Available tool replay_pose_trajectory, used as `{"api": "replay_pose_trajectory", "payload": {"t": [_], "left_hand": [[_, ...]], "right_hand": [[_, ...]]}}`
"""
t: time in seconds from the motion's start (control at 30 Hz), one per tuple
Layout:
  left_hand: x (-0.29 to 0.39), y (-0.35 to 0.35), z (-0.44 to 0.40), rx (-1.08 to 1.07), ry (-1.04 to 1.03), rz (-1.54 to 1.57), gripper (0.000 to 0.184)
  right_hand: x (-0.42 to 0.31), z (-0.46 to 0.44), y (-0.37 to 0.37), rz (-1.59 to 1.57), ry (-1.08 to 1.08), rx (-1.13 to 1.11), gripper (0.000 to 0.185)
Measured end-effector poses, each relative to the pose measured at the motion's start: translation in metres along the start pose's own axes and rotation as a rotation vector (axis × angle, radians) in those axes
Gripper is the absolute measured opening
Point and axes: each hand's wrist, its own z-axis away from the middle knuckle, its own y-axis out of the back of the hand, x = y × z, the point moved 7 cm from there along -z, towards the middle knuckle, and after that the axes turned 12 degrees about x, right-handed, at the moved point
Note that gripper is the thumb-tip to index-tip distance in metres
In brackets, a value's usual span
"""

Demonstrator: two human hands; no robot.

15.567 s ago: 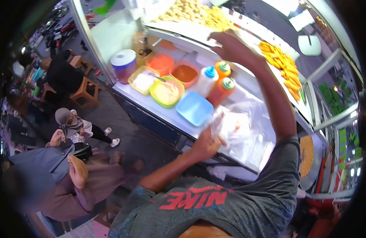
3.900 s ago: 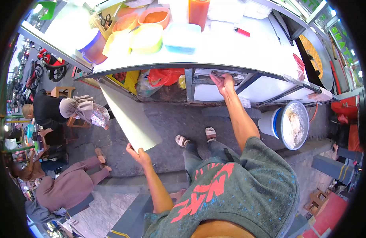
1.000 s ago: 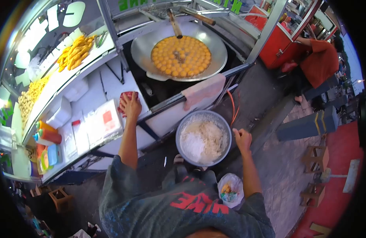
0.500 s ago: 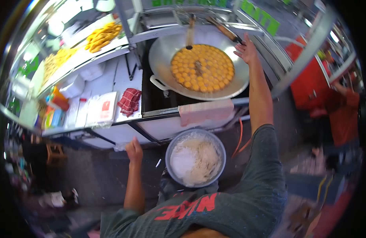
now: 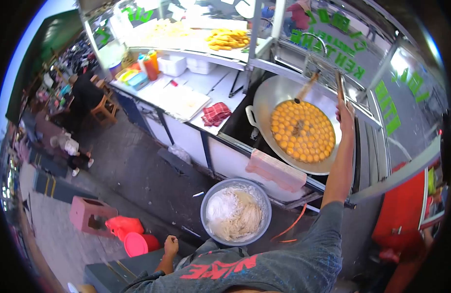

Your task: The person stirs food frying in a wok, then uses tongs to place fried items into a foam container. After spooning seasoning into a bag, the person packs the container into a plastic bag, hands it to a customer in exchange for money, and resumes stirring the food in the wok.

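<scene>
The right hand (image 5: 345, 113) is closed around one wooden handle (image 5: 339, 85) at the wok's right side; what tool sits on its far end is too small and glary to tell; the left hand (image 5: 171, 245) hangs low, fingers curled, nothing visible in it. A second handle (image 5: 308, 88) leans over the far rim of the one wok (image 5: 264, 97); inside lie several dozen balls (image 5: 303, 132), crowded together in the oil. By their even golden colour I judge the frying well along; the batch is all in, and none is lifted out, so clearing the wok is the part left undone. Near the wok hangs one pink towel (image 5: 275, 169); below it stands one tub (image 5: 204, 215) of white powder and pale dough, only partly mixed by its look; on the counter lie one red cloth (image 5: 216, 114) and two white boxes (image 5: 172, 65), side by side.
</scene>
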Motion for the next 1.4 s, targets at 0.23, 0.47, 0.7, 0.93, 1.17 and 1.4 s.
{"api": "replay_pose_trajectory", "payload": {"t": [0.23, 0.47, 0.7, 0.93, 1.17, 1.4], "left_hand": [[-0.008, -0.07, -0.004, -0.181, 0.003, -0.007, 0.015], [0.11, -0.121, -0.033, -0.427, -0.019, 0.206, 0.017], [0.107, -0.119, -0.002, -0.289, 0.09, 0.372, 0.015], [-0.044, -0.109, 0.137, 0.02, 0.061, 0.21, 0.015], [-0.064, -0.091, 0.266, -0.234, 0.658, 0.178, 0.02], [-0.012, -0.089, 0.218, 0.024, 0.318, 0.277, 0.019]], "right_hand": [[-0.01, 0.196, 0.027, -0.196, -0.056, 0.0, 0.05], [0.028, 0.378, 0.126, 0.357, 0.067, 0.11, 0.055], [0.081, 0.211, 0.172, 1.372, 0.189, 0.005, 0.061], [0.172, 0.095, 0.116, 1.201, 0.102, -0.239, 0.036], [0.241, 0.12, -0.019, 0.294, -0.33, -0.336, 0.011], [0.214, 0.143, -0.044, 0.08, -0.325, -0.501, 0.024]]}}
